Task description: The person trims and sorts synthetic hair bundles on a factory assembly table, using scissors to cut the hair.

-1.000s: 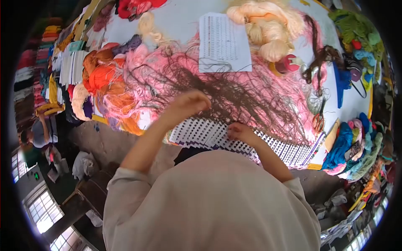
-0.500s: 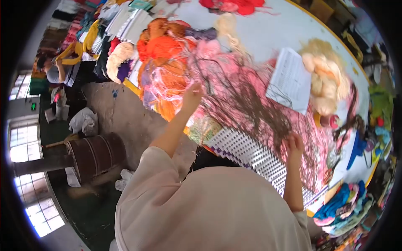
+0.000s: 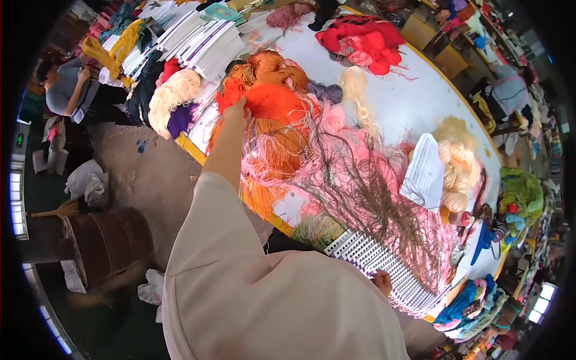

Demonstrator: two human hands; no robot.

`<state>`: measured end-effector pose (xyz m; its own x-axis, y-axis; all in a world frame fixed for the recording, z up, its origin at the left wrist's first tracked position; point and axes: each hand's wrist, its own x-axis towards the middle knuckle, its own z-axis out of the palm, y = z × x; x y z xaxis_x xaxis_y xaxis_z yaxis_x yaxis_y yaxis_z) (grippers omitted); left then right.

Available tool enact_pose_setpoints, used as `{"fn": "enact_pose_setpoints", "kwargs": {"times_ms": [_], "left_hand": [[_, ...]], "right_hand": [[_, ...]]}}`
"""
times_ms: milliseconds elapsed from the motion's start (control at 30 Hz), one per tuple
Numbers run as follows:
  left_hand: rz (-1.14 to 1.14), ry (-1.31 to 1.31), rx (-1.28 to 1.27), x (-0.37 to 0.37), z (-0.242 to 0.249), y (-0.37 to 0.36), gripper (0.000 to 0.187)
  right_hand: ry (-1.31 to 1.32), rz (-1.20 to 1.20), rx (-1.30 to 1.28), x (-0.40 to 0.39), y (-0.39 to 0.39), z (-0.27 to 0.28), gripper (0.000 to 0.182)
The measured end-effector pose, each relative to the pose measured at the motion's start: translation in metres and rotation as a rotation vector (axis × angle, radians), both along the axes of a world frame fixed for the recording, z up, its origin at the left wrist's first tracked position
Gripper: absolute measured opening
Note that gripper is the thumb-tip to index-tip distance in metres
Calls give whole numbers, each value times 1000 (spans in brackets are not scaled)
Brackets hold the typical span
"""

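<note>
My left hand (image 3: 236, 108) reaches far forward to the heap of orange-red yarn (image 3: 273, 103), its fingers closed at the yarn's left edge. Rust-coloured yarn mixed with pale pink strands lies below that heap. Close to my body, my right hand (image 3: 382, 282) is beside the row of white cards with dark holes (image 3: 384, 261); its fingers are curled in, and what they hold, if anything, is too small to make out. Loose brown threads (image 3: 378, 192) spread over pink yarn (image 3: 342, 147) between the two hands.
A printed sheet (image 3: 423, 171) leans near peach yarn skeins (image 3: 459, 162). Red yarn (image 3: 363, 42) and stacks of card strips (image 3: 210, 48) lie farther back. On the left a brown drum (image 3: 108, 243) stands on the floor, and a person (image 3: 66, 90) is near yellow yarn.
My left hand has moved forward and left, from the pink strands to the orange-red yarn. My right hand has drawn back from the brown threads to the cards. The view has shifted.
</note>
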<state>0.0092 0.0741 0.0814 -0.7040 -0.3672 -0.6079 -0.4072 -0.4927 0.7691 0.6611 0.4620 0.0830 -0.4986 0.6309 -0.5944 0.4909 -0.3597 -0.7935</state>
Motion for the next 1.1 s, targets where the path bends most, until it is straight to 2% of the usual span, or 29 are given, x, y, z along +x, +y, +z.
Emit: {"fn": "enact_pose_setpoints", "kwargs": {"times_ms": [33, 67, 133, 167, 233, 300, 367, 400, 467, 533, 567, 633, 700, 767, 833, 900, 933, 967, 1067, 1100], "left_hand": [[-31, -83, -131, 0, 6, 3, 21], [-36, -84, -116, 0, -4, 1, 21], [19, 223, -183, 11, -22, -7, 17], [24, 223, -176, 22, -15, -10, 17], [313, 531, -30, 53, 29, -13, 11], [325, 651, 114, 79, 58, -41, 11], [290, 833, 148, 108, 116, -59, 16], [285, 880, 188, 124, 150, -64, 19], [282, 940, 239, 156, 207, -66, 25], [183, 992, 305, 188, 237, -54, 24], [44, 975, 381, 204, 236, -50, 22], [-244, 893, 693, 247, 233, -25, 20], [-345, 687, 653, 297, 247, 26, 28], [-417, 628, 833, 343, 268, 68, 20], [-571, 543, 839, 384, 278, 90, 23], [-682, 591, 892, 417, 273, 108, 27], [-688, 602, 902, 436, 274, 117, 28], [-756, 559, 789, 449, 272, 123, 29], [-824, 633, 686, 488, 278, 143, 30], [-815, 578, 638, 499, 280, 147, 27]], "right_hand": [[1, 27, -18, -6, -14, 3, 6], [-7, 56, 13, -19, -30, 16, 6], [-41, 147, 90, -38, -49, 28, 9], [-41, 151, 97, -43, -53, 31, 9], [-4, 289, 148, -59, -59, 36, 11], [12, 322, 179, -90, -72, 71, 13], [-53, 454, 302, -107, -77, 88, 14], [-8, 462, 240, -110, -71, 85, 15], [39, 514, 301, -125, -75, 99, 15], [109, 559, 310, -140, -81, 114, 15], [145, 606, 339, -143, -81, 116, 14], [233, 675, 386, -151, -80, 123, 14], [360, 718, 427, -160, -86, 149, 14], [493, 725, 441, -163, -93, 197, 15], [742, 671, 533, -159, -95, 228, 17], [873, 663, 615, -148, -94, 259, 21], [885, 663, 676, -139, -95, 273, 23], [898, 668, 736, -131, -96, 283, 25], [876, 656, 678, -103, -97, 284, 23], [856, 655, 694, -95, -94, 282, 21]]}}
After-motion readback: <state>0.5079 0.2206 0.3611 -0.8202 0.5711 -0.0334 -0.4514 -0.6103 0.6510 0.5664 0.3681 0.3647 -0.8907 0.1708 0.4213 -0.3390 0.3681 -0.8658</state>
